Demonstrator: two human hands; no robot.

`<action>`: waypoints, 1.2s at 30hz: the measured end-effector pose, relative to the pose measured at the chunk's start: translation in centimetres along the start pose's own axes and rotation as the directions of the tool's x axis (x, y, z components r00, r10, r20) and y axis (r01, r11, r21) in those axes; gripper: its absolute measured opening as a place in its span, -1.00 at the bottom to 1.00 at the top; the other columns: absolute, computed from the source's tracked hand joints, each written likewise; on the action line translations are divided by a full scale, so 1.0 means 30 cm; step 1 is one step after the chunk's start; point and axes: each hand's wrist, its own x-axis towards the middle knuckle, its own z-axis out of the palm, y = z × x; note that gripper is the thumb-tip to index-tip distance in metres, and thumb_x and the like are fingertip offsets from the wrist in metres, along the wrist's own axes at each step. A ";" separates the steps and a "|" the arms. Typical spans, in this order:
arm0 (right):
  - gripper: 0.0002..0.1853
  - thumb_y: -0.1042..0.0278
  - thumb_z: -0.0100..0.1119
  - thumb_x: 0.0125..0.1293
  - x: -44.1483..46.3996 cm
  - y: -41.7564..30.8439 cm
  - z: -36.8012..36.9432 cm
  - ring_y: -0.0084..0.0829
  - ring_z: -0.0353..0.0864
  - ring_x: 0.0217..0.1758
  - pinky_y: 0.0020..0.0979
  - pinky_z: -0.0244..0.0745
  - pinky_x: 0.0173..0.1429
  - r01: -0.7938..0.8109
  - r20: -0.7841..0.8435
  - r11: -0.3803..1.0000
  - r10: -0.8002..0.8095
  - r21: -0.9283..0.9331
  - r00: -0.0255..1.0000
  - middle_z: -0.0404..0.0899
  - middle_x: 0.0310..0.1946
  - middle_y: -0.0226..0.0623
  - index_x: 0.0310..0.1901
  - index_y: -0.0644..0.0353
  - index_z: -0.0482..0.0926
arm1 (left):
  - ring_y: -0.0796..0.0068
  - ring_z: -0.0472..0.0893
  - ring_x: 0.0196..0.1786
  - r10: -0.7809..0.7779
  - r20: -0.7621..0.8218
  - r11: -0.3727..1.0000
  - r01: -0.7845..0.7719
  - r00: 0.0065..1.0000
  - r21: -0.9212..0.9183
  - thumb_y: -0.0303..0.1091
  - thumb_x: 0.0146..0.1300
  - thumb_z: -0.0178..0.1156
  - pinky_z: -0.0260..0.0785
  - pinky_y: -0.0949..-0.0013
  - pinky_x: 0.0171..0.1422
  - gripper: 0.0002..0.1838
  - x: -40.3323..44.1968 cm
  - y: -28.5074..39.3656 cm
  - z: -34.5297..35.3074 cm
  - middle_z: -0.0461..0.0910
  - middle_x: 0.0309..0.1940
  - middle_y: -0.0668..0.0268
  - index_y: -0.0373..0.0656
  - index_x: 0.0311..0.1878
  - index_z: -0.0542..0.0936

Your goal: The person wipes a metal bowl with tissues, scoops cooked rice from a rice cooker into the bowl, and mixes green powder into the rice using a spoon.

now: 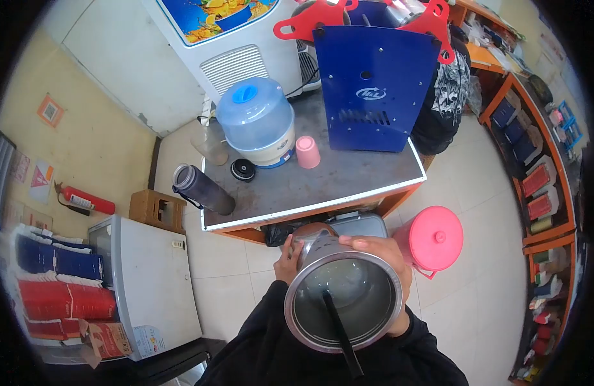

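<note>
Right hand (390, 254) wrapped round right side of steel cup (289, 300), thumb near rim; left hand (286, 262) at its left, fingers bent, grip partly hidden, can't tell if closed. Cup held in front of tabletop's (274, 196) near edge, mouth toward camera: cloudy liquid (368, 310), black stick (341, 333) leaning out over near rim. Tumbler (204, 190) by near left corner, then black lid (243, 169), blue-domed appliance (256, 122), pink cup (307, 152). Blue machine (374, 90) fills right end. Pink lidded bucket (437, 238) on floor off near right corner. Cup blocks part of lower shelf.
</note>
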 end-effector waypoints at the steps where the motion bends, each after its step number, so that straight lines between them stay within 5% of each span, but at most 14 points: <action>1: -0.36 0.33 0.49 0.04 0.001 0.000 0.000 -0.23 0.75 -0.17 -0.41 0.64 -0.25 0.009 -0.003 1.000 -0.009 -0.005 1.000 0.66 -0.07 -0.05 0.16 0.36 0.47 | 0.27 0.67 -0.33 0.012 -0.008 1.000 -0.012 1.000 0.002 -0.47 0.19 0.22 0.58 0.28 -0.35 -0.28 -0.002 -0.014 0.015 0.27 0.48 0.23 0.37 0.41 0.36; 8: -0.35 0.35 0.50 0.01 0.012 -0.010 0.000 -0.22 0.74 -0.15 -0.39 0.65 -0.20 0.040 0.012 0.999 -0.041 0.009 0.999 0.66 -0.05 -0.05 0.15 0.36 0.47 | 0.36 0.66 -0.35 0.068 -0.061 0.997 -0.065 0.996 0.040 -0.47 0.17 0.27 0.56 0.38 -0.38 -0.29 0.017 -0.011 0.040 0.32 0.45 0.24 0.35 0.39 0.39; 11: -0.35 0.35 0.51 -0.01 0.010 -0.007 0.000 -0.22 0.74 -0.14 -0.40 0.65 -0.20 0.055 0.008 0.998 -0.055 0.005 0.998 0.67 -0.05 -0.06 0.14 0.35 0.47 | 0.32 0.69 -0.24 0.081 -0.046 0.997 -0.082 0.996 -0.017 -0.47 0.17 0.27 0.58 0.37 -0.36 -0.30 0.029 -0.005 0.021 0.31 0.45 0.21 0.34 0.38 0.40; 14: -0.34 0.35 0.52 -0.02 0.003 -0.012 0.003 -0.23 0.74 -0.13 -0.41 0.65 -0.19 0.039 0.007 0.999 -0.040 0.017 0.999 0.67 -0.05 -0.08 0.14 0.35 0.48 | 0.26 0.70 -0.05 0.183 -0.269 0.979 -0.201 0.946 -0.041 -0.48 0.18 0.26 0.60 0.35 -0.32 -0.31 0.101 0.096 -0.068 0.30 0.45 0.17 0.31 0.38 0.41; 17: -0.35 0.35 0.51 -0.02 0.004 -0.021 0.007 -0.24 0.74 -0.13 -0.41 0.64 -0.19 0.017 0.026 0.999 -0.017 0.029 1.000 0.67 -0.05 -0.09 0.13 0.34 0.48 | 0.20 0.66 0.09 0.154 -0.151 0.986 -0.162 0.976 -0.042 -0.48 0.18 0.26 0.62 0.33 -0.27 -0.33 0.068 0.064 -0.036 0.29 0.45 0.14 0.28 0.37 0.42; 21: -0.36 0.35 0.50 -0.01 0.002 -0.026 0.015 -0.24 0.74 -0.12 -0.40 0.64 -0.17 0.012 0.051 0.999 -0.014 0.036 0.999 0.67 -0.03 -0.10 0.13 0.34 0.48 | 0.19 0.66 0.08 0.226 -0.029 0.974 -0.226 0.974 0.024 -0.52 0.23 0.23 0.62 0.32 -0.23 -0.36 0.094 0.064 -0.054 0.29 0.45 0.13 0.28 0.34 0.43; 24: -0.36 0.34 0.50 -0.01 -0.001 -0.036 0.014 -0.23 0.74 -0.11 -0.39 0.65 -0.16 -0.001 0.068 0.999 -0.002 0.046 0.998 0.67 -0.03 -0.09 0.14 0.34 0.48 | 0.20 0.68 0.03 0.201 -0.146 0.972 -0.216 0.969 -0.094 -0.51 0.24 0.21 0.61 0.34 -0.26 -0.37 0.086 0.086 -0.059 0.30 0.44 0.12 0.29 0.35 0.42; 27: -0.36 0.34 0.50 -0.01 0.001 -0.037 0.024 -0.23 0.74 -0.11 -0.40 0.65 -0.17 0.018 0.060 0.998 -0.022 0.057 0.998 0.67 -0.04 -0.09 0.14 0.33 0.49 | 0.21 0.71 -0.06 0.284 -0.286 0.954 -0.300 0.915 -0.016 -0.43 0.23 0.24 0.61 0.34 -0.27 -0.38 0.117 0.096 -0.069 0.31 0.44 0.12 0.29 0.36 0.42; 33: -0.37 0.36 0.49 0.00 -0.006 -0.051 0.031 -0.26 0.75 -0.13 -0.45 0.64 -0.22 0.053 0.057 0.998 -0.055 0.037 0.997 0.67 -0.04 -0.08 0.14 0.31 0.49 | 0.15 0.68 0.02 -0.025 -0.007 0.994 0.024 1.000 -0.107 -0.30 0.19 0.32 0.60 0.26 -0.18 -0.33 0.053 0.079 -0.058 0.31 0.44 0.15 0.26 0.39 0.39; 36: -0.40 0.37 0.48 0.02 -0.006 -0.060 0.036 -0.29 0.75 -0.15 -0.48 0.62 -0.27 0.065 0.057 0.997 -0.067 0.033 0.996 0.68 -0.06 -0.10 0.14 0.29 0.50 | 0.05 0.63 0.11 -0.104 -0.024 0.981 0.099 0.994 -0.168 -0.28 0.15 0.34 0.58 0.16 -0.04 -0.27 0.019 0.101 -0.092 0.33 0.43 0.14 0.21 0.42 0.34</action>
